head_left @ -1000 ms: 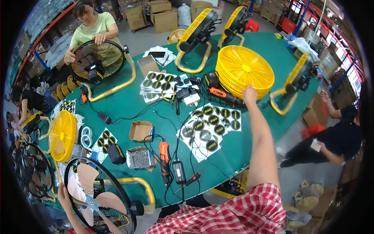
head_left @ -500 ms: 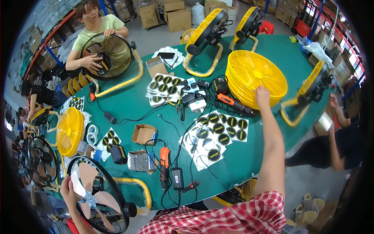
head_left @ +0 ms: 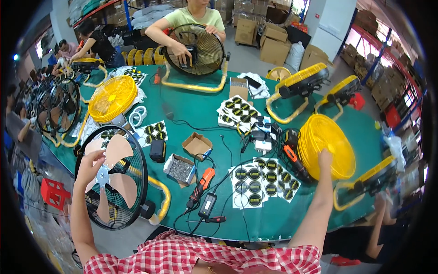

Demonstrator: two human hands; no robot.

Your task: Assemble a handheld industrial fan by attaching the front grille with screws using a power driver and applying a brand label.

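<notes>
My left hand [head_left: 90, 168] is at the upper left of a black-ringed fan [head_left: 145, 185], its fingers curled at the edge of a pinkish fan blade [head_left: 119, 150]. The blades sit around a silvery hub, and the fan's front is uncovered. A yellow tube stand [head_left: 163, 196] supports it at the table's near left edge. Over on the right, my right hand [head_left: 325, 157] grips the top yellow fan grille [head_left: 340, 150] of a leaning stack. The fingertips are partly hidden there.
On the green table [head_left: 182, 150] lie an orange power screwdriver [head_left: 201, 185], a box of screws [head_left: 179, 169], round-label sheets [head_left: 255, 182], a black battery [head_left: 158, 150] and trailing cords. A co-worker [head_left: 194, 23] handles another fan across the table. Several assembled yellow fans [head_left: 301, 80] stand at right.
My view has swung left. My left hand has moved from the fan's outer left side to its upper blades. My right hand remains at the yellow grille stack.
</notes>
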